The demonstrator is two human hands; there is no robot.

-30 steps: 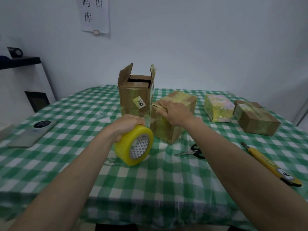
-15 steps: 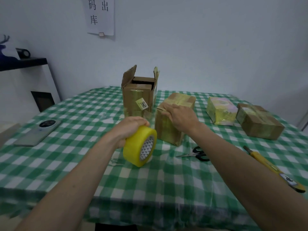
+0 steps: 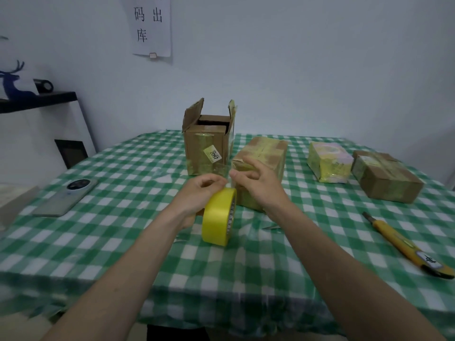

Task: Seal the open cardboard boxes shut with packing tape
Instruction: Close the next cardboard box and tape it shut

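Already three boxes lie taped on the worktop's right, the tall box at the far middle gapes unsealed, left hand gripping the tape roll, right hand's fingers seemingly pinching its loose end.

A phone lies at the left on the desk's green checked cloth. A yellow utility knife lies lower right. A paper sign hangs upper centre; a blue deer figure stands upper left.
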